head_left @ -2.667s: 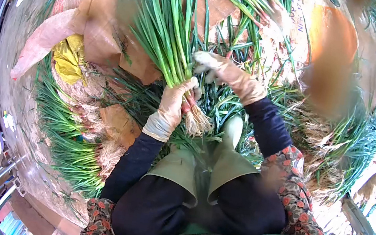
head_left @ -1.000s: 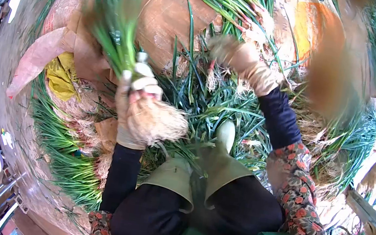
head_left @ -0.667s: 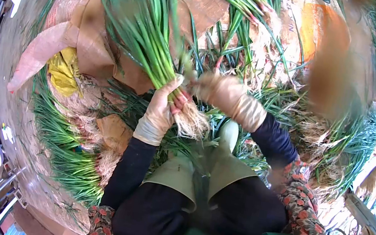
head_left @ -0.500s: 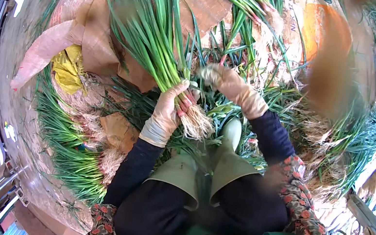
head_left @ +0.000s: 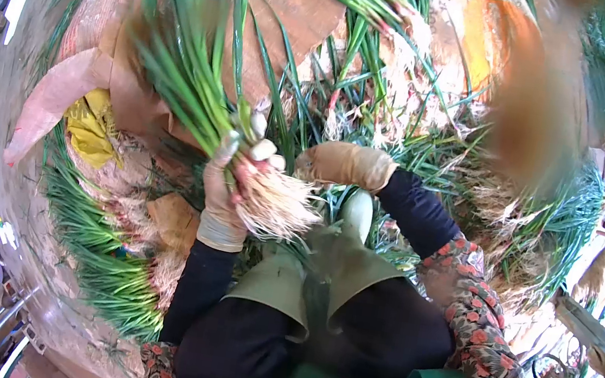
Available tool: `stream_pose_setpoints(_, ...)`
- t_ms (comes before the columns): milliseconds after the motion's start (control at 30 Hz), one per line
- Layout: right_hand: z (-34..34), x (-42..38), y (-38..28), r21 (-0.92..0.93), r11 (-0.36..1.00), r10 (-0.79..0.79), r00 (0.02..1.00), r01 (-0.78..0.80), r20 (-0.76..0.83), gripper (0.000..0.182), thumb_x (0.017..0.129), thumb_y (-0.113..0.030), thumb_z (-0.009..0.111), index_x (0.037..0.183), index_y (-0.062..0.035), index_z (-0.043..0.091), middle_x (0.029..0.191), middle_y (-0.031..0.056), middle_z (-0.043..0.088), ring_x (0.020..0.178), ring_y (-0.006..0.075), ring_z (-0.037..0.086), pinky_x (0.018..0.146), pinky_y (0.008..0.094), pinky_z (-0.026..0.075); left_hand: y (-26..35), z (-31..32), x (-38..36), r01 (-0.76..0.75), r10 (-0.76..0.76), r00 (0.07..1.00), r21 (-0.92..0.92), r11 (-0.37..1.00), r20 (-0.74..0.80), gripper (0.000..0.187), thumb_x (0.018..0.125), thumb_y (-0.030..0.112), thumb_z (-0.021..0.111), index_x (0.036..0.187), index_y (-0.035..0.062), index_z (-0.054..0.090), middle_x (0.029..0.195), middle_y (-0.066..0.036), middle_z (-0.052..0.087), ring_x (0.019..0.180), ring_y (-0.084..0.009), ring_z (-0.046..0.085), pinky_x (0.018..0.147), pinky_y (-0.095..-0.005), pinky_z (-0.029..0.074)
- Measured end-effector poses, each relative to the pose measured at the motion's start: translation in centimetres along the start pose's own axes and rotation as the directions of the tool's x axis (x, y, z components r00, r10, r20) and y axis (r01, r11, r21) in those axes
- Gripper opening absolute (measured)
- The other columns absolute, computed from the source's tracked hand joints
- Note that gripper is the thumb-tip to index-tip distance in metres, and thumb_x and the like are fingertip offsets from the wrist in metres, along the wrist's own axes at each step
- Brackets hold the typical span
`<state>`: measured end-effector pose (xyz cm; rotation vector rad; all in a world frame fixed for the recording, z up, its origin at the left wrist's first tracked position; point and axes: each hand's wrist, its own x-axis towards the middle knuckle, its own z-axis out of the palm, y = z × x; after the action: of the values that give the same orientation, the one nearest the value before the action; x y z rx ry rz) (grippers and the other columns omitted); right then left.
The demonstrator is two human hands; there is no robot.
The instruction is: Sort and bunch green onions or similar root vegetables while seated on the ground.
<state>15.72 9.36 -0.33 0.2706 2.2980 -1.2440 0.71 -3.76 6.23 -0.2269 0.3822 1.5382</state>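
Spring onion bunch (head_left: pixel 208 109) swung left since earlier

Left hand (head_left: pixel 217 195) is wrapped round it, roots (head_left: pixel 276 202) poking out below the fingers. Right hand (head_left: pixel 342 165) is curled near those; can't tell if it's pinching anything. Slack left grip could let onions slip.

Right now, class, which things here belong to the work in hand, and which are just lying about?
Belong: onion bunch, left hand holding it, right hand close by; probably the onion pile.
Probably just lying about: yellow wrapper, brown scrap.
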Motion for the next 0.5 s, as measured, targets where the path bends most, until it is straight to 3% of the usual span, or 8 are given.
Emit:
stream_pose_setpoints(33, -1.1, 0.4, 2.4, -0.394, 0.91, -0.277, 0.9, 0.132, -0.337, 0.027, 0.081, -0.016, 0.053, 0.106, -0.0067, 0.06, 0.094, 0.0144, 0.064, 0.089, 0.0299, 0.061, 0.08, 0.0343, 0.047, 0.0, 2.0, 0.1, 0.002, 0.001, 0.999, -0.094, 0.996, 0.036, 0.041, 0.086, 0.028, 0.053, 0.123, 0.0114, 0.048, 0.081, 0.0, 0.046, 0.072, -0.0126, 0.041, 0.068, -0.0289, 0.039)
stream_pose_setpoints(67, -2.8, 0.0, 5.4, -0.379, 0.924, -0.271, 0.772, 0.042, -0.575, 0.028, 0.082, -0.015, 0.054, 0.107, -0.0065, 0.06, 0.094, 0.0148, 0.064, 0.089, 0.0301, 0.061, 0.081, 0.0351, 0.047, 0.6, 0.7, 0.2, 0.067, -0.062, 0.996, -0.08, 0.995, 0.064, 0.047, 0.087, 0.028, 0.052, 0.129, 0.012, 0.042, 0.082, 0.001, 0.044, 0.077, -0.013, 0.041, 0.07, -0.0291, 0.039)
stream_pose_setpoints(100, -5.2, -0.7, 7.5, -0.322, 0.946, -0.245, 0.587, -0.028, -0.771, 0.028, 0.082, -0.014, 0.055, 0.109, -0.0063, 0.06, 0.094, 0.0152, 0.064, 0.089, 0.0303, 0.061, 0.082, 0.0359, 0.047, 0.5, 1.0, 0.1, 0.069, -0.06, 0.995, -0.12, 0.99, 0.076, 0.047, 0.087, 0.026, 0.052, 0.13, 0.0123, 0.041, 0.082, 0.001, 0.046, 0.076, -0.0131, 0.043, 0.07, -0.0293, 0.039)
stream_pose_setpoints(133, -8.9, -2.6, 7.4, 0.188, 0.978, 0.208, 0.489, -0.091, -0.847, 0.027, 0.082, -0.013, 0.056, 0.108, -0.0056, 0.06, 0.094, 0.0158, 0.064, 0.089, 0.03, 0.061, 0.081, 0.0375, 0.047, 0.4, 1.0, 0.2, 0.027, -0.022, 0.999, -0.117, 0.993, 0.044, 0.045, 0.087, 0.024, 0.052, 0.13, 0.0124, 0.041, 0.083, 0.0, 0.048, 0.076, -0.0134, 0.044, 0.07, -0.0296, 0.039)
stream_pose_setpoints(200, -12.7, -2.4, 12.0, -0.33, 0.777, -0.367, 0.04, -0.536, -0.929, 0.028, 0.083, -0.021, 0.053, 0.106, -0.0071, 0.059, 0.083, 0.011, 0.066, 0.091, 0.0243, 0.061, 0.078, 0.0359, 0.049, 0.1, 0.2, 0.7, -0.097, 0.094, 0.994, -0.057, 0.994, -0.056, 0.039, 0.088, 0.018, 0.051, 0.126, 0.0124, 0.044, 0.083, -0.001, 0.052, 0.075, -0.014, 0.047, 0.07, -0.0304, 0.041)
stream_pose_setpoints(267, -12.1, -2.7, 13.1, -0.264, 0.753, -0.069, 0.327, -0.603, -0.942, 0.027, 0.083, -0.024, 0.054, 0.102, -0.0078, 0.061, 0.078, 0.0098, 0.066, 0.082, 0.0255, 0.063, 0.071, 0.0358, 0.05, 0.0, -0.9, 1.1, -0.098, 0.099, 0.99, 0.018, 0.995, -0.095, 0.024, 0.088, 0.018, 0.053, 0.11, 0.0077, 0.051, 0.079, -0.004, 0.054, 0.072, -0.0145, 0.049, 0.063, -0.0301, 0.044)
stream_pose_setpoints(367, -9.6, -3.4, 7.0, -0.118, 0.899, 0.088, 0.438, -0.422, -0.895, 0.023, 0.082, -0.029, 0.058, 0.089, -0.0082, 0.064, 0.066, 0.015, 0.062, 0.06, 0.0293, 0.062, 0.055, 0.0385, 0.05, 0.1, -2.2, 2.0, -0.04, 0.209, 0.925, 0.468, 0.883, -0.316, 0.027, 0.085, 0.026, 0.059, 0.092, 0.0001, 0.056, 0.071, -0.009, 0.058, 0.055, -0.0133, 0.052, 0.041, -0.021, 0.041)
stream_pose_setpoints(500, 0.6, -1.5, -1.6, -0.448, 0.857, -0.186, 0.656, -0.257, -0.732, 0.02, 0.081, -0.022, 0.055, 0.097, -0.0114, 0.057, 0.066, 0.009, 0.058, 0.055, 0.0274, 0.061, 0.045, 0.0366, 0.046, -0.1, -3.0, 2.3, 0.171, 0.029, 0.909, 0.435, 0.884, -0.416, 0.031, 0.083, 0.029, 0.061, 0.076, 0.0, 0.056, 0.059, -0.007, 0.056, 0.039, -0.0082, 0.046, 0.033, -0.0184, 0.035)
